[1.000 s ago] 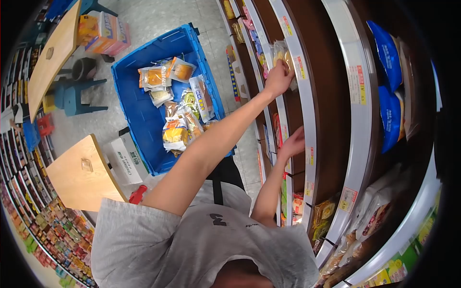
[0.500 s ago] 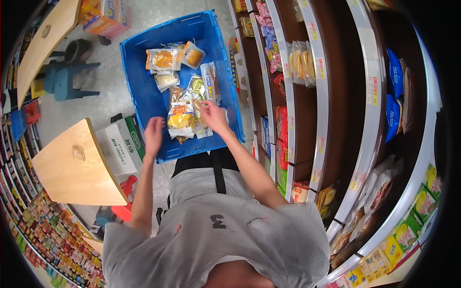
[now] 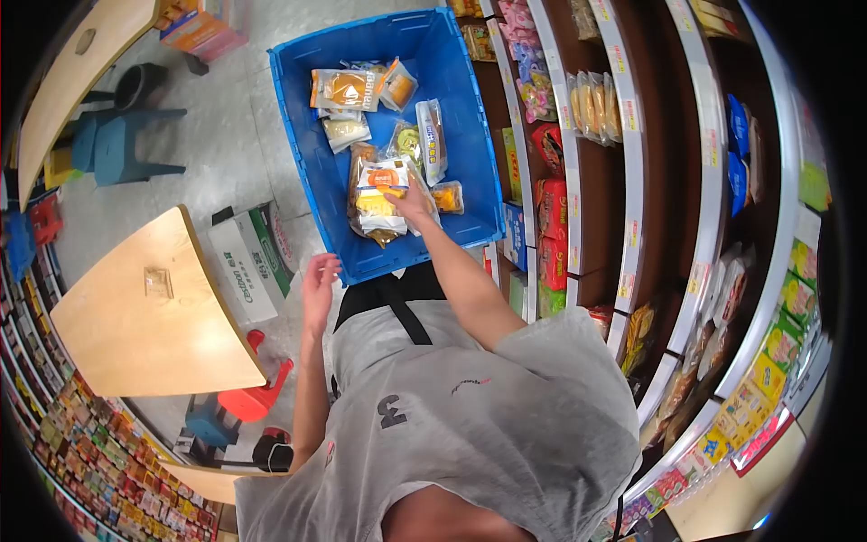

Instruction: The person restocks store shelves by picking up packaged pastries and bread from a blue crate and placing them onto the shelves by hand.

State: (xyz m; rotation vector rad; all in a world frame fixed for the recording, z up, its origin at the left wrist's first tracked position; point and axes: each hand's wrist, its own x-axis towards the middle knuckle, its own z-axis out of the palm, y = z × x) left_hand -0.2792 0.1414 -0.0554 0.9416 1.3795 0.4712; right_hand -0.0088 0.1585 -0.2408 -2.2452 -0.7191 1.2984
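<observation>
A blue plastic crate (image 3: pixel 302 126) stands on the floor before me with several packaged breads and snacks in it. My right hand (image 3: pixel 414 204) reaches inside, its fingers closed at the edge of a white-and-orange bread packet (image 3: pixel 379 200) with yellow contents. Part of the grip is hidden by the hand. Outside the crate's near left corner, my left hand (image 3: pixel 321 278) is raised, holding nothing, fingers loosely bent and apart. Farther back in the crate lie an orange-labelled bread packet (image 3: pixel 345 90) and a long silvery packet (image 3: pixel 432 140). A small packet (image 3: pixel 448 197) rests right of my right hand.
Shelves with packaged bread (image 3: pixel 593 107) and red packets (image 3: pixel 553 221) run along the right. To the left are a wooden table (image 3: pixel 135 316), a white-and-green carton (image 3: pixel 248 266), a red stool (image 3: pixel 257 393) and a blue stool (image 3: pixel 135 149).
My right hand has moved onto the white-and-orange packet, uncovering a small packet to its right. My left hand has dropped back from the crate's edge. The whole view has shifted and turned slightly.
</observation>
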